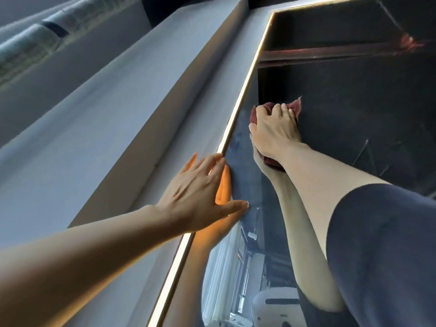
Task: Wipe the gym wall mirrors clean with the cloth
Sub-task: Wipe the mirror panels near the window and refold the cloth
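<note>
Right hand (273, 128) clutching red cloth (296, 107) on mirror (354, 109) (left hand (200, 192) flat, fingers spread).

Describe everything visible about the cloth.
The cloth is dark red, soft-looking fabric, bunched up. The right hand grips it and presses it against the mirror, close to the lit frame edge. A pointed corner sticks out above the fingers; another bit shows below the wrist. The hand hides most of it.

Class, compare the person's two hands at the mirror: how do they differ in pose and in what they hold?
The right hand curls round a dark red cloth; the left hand holds nothing. The right hand is higher on the mirror; the left hand lies flat, fingers straight, across the lit edge strip. Both are bare and meet the glass.
</note>
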`<state>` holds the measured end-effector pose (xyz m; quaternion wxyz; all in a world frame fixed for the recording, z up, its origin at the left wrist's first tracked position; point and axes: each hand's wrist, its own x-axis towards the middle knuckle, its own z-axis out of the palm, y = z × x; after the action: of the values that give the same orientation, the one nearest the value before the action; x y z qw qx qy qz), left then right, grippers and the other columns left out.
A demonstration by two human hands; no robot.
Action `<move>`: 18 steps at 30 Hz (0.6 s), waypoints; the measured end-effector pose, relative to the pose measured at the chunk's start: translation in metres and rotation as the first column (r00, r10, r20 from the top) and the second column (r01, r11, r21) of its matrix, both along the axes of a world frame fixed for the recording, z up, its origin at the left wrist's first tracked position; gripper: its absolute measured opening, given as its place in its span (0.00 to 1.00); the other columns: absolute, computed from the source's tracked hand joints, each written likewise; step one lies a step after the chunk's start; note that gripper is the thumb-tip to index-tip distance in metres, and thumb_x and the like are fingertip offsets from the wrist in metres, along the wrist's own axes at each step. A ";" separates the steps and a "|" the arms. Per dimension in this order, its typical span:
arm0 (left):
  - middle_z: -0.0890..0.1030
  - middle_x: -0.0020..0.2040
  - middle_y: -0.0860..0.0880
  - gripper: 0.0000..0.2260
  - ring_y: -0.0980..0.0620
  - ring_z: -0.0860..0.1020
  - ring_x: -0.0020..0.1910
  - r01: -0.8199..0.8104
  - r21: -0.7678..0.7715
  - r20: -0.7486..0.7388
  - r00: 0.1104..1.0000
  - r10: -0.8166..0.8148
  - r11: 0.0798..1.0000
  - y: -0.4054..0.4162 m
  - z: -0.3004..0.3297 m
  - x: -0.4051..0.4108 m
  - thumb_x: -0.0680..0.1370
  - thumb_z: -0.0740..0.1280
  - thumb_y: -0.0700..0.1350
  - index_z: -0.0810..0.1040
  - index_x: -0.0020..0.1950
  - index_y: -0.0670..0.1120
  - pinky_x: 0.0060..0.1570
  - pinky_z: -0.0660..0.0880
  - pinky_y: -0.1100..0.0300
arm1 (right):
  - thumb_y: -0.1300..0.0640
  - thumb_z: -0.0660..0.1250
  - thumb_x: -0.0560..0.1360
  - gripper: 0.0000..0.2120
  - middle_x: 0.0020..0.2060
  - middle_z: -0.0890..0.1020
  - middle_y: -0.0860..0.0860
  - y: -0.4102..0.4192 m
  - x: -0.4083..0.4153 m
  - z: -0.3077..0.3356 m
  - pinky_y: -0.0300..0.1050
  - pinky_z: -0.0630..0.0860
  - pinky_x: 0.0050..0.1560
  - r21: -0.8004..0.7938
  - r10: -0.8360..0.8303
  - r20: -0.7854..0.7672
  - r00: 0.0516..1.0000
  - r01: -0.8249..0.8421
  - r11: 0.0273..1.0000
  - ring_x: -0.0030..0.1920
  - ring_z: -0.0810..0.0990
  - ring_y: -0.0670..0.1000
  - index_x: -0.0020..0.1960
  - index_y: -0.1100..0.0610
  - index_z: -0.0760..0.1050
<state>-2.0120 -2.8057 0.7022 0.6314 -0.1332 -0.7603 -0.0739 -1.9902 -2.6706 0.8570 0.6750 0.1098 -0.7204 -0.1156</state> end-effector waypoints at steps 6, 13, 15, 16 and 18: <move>0.50 0.82 0.50 0.44 0.51 0.50 0.80 -0.045 0.023 0.070 0.997 0.043 0.999 -0.013 -0.020 0.007 0.73 0.49 0.73 0.46 0.82 0.49 0.74 0.35 0.56 | 0.52 0.52 0.85 0.22 0.76 0.60 0.68 -0.052 -0.021 -0.020 0.57 0.51 0.79 0.070 0.054 0.024 0.998 -0.055 0.996 0.78 0.55 0.66 0.77 0.60 0.58; 0.52 0.82 0.49 0.38 0.50 0.52 0.80 -0.072 0.024 0.074 0.995 0.070 0.997 -0.002 -0.034 0.018 0.79 0.54 0.67 0.47 0.82 0.49 0.77 0.39 0.53 | 0.54 0.54 0.85 0.22 0.76 0.63 0.66 -0.039 -0.015 -0.064 0.56 0.53 0.78 0.201 0.028 0.034 0.999 -0.034 0.979 0.78 0.58 0.65 0.77 0.59 0.58; 0.54 0.81 0.48 0.38 0.50 0.54 0.79 -0.068 0.027 0.048 0.997 0.067 0.997 0.002 -0.034 0.022 0.80 0.57 0.66 0.49 0.82 0.48 0.77 0.41 0.53 | 0.54 0.54 0.85 0.21 0.76 0.64 0.64 -0.020 -0.010 -0.071 0.56 0.54 0.78 0.235 0.015 0.013 1.000 -0.018 0.972 0.78 0.59 0.64 0.76 0.58 0.60; 0.54 0.81 0.48 0.37 0.49 0.55 0.79 -0.070 0.021 0.047 0.997 0.069 0.997 0.003 -0.034 0.024 0.80 0.58 0.65 0.50 0.82 0.47 0.77 0.42 0.52 | 0.54 0.54 0.85 0.20 0.76 0.65 0.64 -0.008 -0.006 -0.069 0.56 0.55 0.78 0.215 0.016 0.000 1.000 -0.015 0.976 0.78 0.59 0.64 0.75 0.58 0.61; 0.53 0.82 0.48 0.37 0.49 0.54 0.80 -0.084 -0.008 0.055 0.995 0.084 0.996 0.004 -0.035 0.029 0.80 0.59 0.64 0.50 0.82 0.47 0.77 0.41 0.53 | 0.54 0.53 0.85 0.19 0.76 0.64 0.65 0.011 0.000 -0.063 0.57 0.55 0.78 0.130 0.024 -0.036 0.999 -0.019 0.991 0.78 0.59 0.65 0.74 0.59 0.62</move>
<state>-1.9833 -2.8016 0.6671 0.6122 -0.1009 -0.7827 -0.0490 -1.9897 -2.6591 0.7940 0.6809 0.1588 -0.6975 -0.1569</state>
